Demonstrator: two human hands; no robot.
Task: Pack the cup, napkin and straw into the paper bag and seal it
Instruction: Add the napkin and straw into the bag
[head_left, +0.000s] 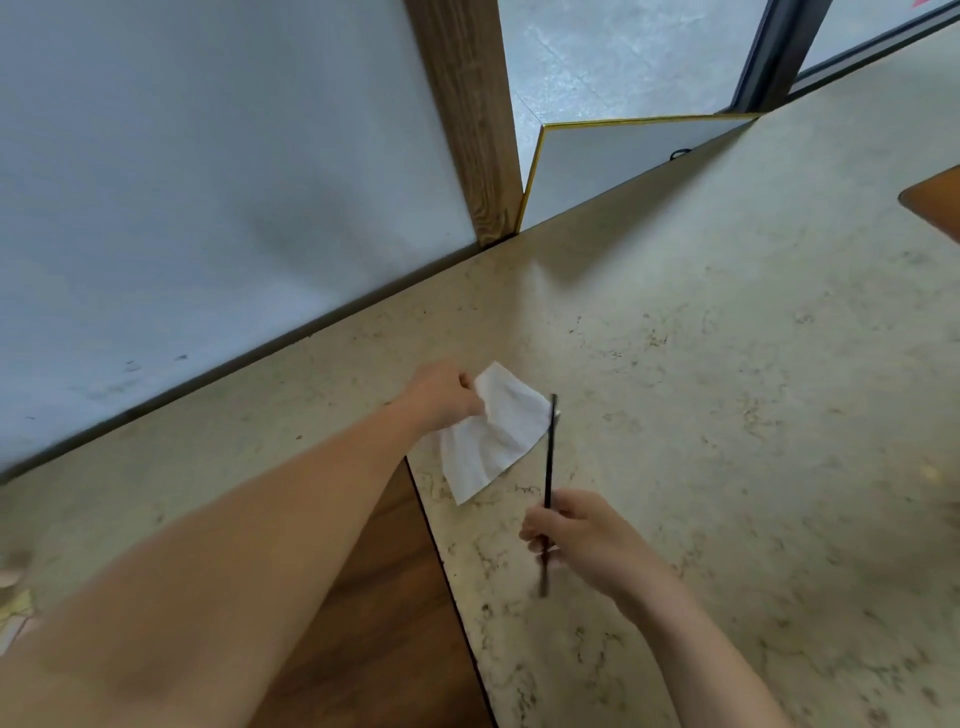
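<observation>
Step in hand: gathering the items. The left hand (441, 397) pinches one napkin (491, 434) by its corner, above the tabletop (727, 364). The right hand (582, 535) has its fingers closed around one straw (549, 457), held upright. No cup or bag is visible; the next move calls for locating the bag.
</observation>
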